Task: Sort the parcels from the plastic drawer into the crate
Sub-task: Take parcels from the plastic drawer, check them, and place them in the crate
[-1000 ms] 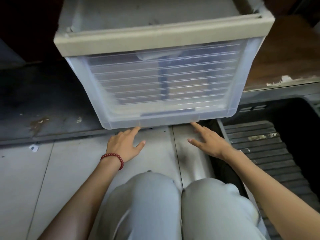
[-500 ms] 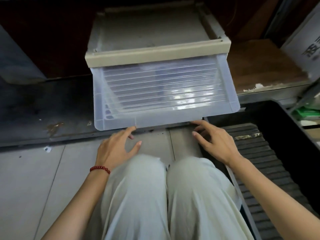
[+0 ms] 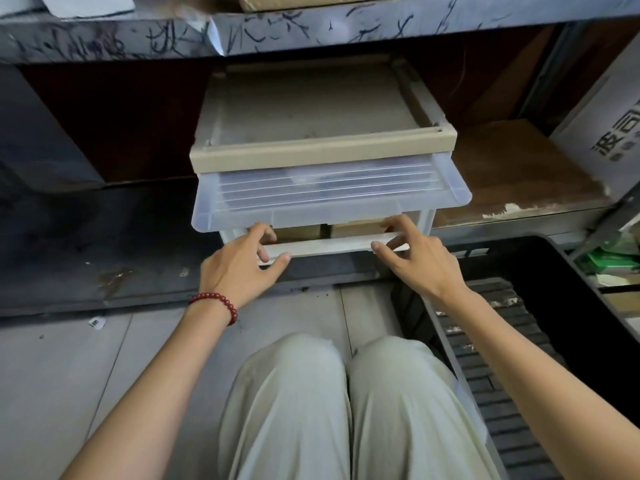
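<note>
Head view: the plastic drawer (image 3: 329, 188) sits in a beige-framed unit on the low ledge under a scribbled metal shelf (image 3: 311, 32), directly ahead of the person's knees (image 3: 346, 393). Below the translucent ribbed front, a gap shows two brown parcels (image 3: 299, 233) side by side inside. A pale bar (image 3: 329, 245) runs along the bottom of that gap; whether it belongs to the drawer or to the frame cannot be determined. The left hand (image 3: 242, 271), with a red bead bracelet (image 3: 216, 306) at the wrist, grips the bar's left end, fingers curled over it and thumb on the near face. The right hand (image 3: 419, 261) grips the right end the same way. The black crate (image 3: 571, 306) stands on the floor to the right, just beside the right knee; no parcel shows in the part of it in view. Assessment: the task is at its start. The compartment is only being opened, no parcel is lifted out, and all transfers remain. Clearances: the shelf edge overhangs the unit, so lift height is limited. The floor between knees and ledge is narrow. The crate's near rim lies close under the right forearm, so a parcel must rise over it. A cardboard box (image 3: 602, 126) bounds the far right.
</note>
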The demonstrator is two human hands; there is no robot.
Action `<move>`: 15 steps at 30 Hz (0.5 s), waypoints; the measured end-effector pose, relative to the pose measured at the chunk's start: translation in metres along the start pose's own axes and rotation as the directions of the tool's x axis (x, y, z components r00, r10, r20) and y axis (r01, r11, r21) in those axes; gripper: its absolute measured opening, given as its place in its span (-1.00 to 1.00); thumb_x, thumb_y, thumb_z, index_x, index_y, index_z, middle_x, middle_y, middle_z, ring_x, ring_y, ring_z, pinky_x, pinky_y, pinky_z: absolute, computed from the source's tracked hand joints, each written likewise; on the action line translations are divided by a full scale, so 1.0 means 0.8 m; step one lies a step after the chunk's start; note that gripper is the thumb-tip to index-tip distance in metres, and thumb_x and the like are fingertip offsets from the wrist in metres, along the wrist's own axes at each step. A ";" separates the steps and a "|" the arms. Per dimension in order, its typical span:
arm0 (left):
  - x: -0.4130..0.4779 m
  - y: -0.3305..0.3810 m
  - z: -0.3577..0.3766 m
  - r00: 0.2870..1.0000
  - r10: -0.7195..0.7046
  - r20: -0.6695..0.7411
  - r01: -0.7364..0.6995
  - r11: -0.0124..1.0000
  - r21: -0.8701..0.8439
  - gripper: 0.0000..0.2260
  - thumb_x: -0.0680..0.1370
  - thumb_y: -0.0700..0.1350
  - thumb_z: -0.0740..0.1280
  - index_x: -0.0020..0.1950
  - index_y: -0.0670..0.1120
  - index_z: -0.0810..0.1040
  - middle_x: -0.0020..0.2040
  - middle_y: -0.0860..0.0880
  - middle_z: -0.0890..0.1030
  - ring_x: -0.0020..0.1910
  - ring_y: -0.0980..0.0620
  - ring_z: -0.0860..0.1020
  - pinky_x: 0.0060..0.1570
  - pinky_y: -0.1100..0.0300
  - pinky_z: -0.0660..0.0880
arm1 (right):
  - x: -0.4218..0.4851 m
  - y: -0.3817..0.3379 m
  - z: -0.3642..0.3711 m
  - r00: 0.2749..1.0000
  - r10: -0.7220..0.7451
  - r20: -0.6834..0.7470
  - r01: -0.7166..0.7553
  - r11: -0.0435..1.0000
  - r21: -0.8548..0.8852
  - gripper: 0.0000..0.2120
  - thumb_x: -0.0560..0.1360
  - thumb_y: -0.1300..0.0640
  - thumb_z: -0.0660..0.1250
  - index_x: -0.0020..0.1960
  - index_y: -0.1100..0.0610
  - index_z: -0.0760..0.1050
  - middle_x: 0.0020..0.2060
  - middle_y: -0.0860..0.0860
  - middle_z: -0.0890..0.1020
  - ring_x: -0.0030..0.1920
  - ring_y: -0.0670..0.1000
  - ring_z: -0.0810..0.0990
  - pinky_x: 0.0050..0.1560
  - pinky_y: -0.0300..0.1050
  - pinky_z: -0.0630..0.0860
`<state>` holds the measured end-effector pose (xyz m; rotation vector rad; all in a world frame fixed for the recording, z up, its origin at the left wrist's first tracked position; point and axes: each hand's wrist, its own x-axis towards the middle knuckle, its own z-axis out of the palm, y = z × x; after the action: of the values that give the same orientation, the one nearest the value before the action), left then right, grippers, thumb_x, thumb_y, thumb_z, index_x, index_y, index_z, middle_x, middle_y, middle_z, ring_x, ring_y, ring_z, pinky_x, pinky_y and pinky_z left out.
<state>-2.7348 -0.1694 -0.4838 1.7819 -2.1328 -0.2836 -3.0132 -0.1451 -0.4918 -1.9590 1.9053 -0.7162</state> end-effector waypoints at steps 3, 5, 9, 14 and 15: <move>0.025 0.004 -0.003 1.000 -0.023 0.008 0.023 1.000 0.008 -0.70 0.52 0.26 0.23 0.15 0.14 0.36 -0.13 0.16 0.55 -0.15 0.09 0.54 -0.23 0.19 0.36 | 0.027 -0.004 -0.003 0.999 0.040 0.016 -0.040 0.999 0.005 -0.60 0.55 -0.23 0.18 0.30 -0.08 0.31 0.00 -0.13 0.64 0.00 0.06 0.58 -0.15 -0.07 0.39; 0.042 0.006 -0.004 0.999 -0.047 0.017 0.047 0.999 0.012 -0.69 0.52 0.26 0.23 0.15 0.13 0.37 -0.16 0.16 0.57 -0.17 0.10 0.53 -0.22 0.18 0.35 | 0.045 -0.006 -0.004 0.998 0.055 0.030 -0.054 0.999 -0.005 -0.60 0.56 -0.23 0.18 0.30 -0.06 0.30 -0.01 -0.11 0.64 0.02 0.09 0.59 -0.14 -0.04 0.40; 0.077 0.009 -0.011 0.996 -0.083 0.018 0.082 0.996 0.032 -0.67 0.52 0.27 0.21 0.17 0.12 0.37 -0.17 0.18 0.57 -0.16 0.08 0.51 -0.19 0.16 0.37 | 0.079 -0.010 -0.003 0.997 0.077 0.028 -0.076 0.996 -0.035 -0.60 0.55 -0.24 0.17 0.28 -0.05 0.29 -0.09 -0.11 0.63 0.00 0.08 0.60 -0.15 -0.04 0.47; 0.111 0.008 -0.012 0.995 -0.102 0.013 0.101 0.993 0.060 -0.66 0.52 0.28 0.21 0.15 0.10 0.37 -0.17 0.15 0.58 -0.11 0.05 0.54 -0.21 0.16 0.36 | 0.111 -0.017 0.000 0.996 0.091 -0.020 -0.092 0.994 -0.058 -0.59 0.56 -0.23 0.17 0.29 0.00 0.30 -0.11 -0.07 0.62 -0.15 0.02 0.51 -0.38 -0.25 0.23; 0.115 0.008 -0.012 0.995 -0.103 0.011 0.103 0.993 0.061 -0.66 0.52 0.27 0.21 0.15 0.09 0.37 -0.17 0.15 0.58 -0.11 0.04 0.54 -0.22 0.17 0.35 | 0.115 -0.018 0.001 0.995 0.098 -0.033 -0.100 0.993 -0.059 -0.59 0.56 -0.22 0.17 0.27 0.01 0.31 -0.12 -0.06 0.62 -0.16 0.02 0.50 -0.39 -0.26 0.21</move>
<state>-2.7512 -0.2579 -0.4605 1.9333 -2.0832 -0.2600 -3.0015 -0.2356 -0.4724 -1.8835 2.0485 -0.6718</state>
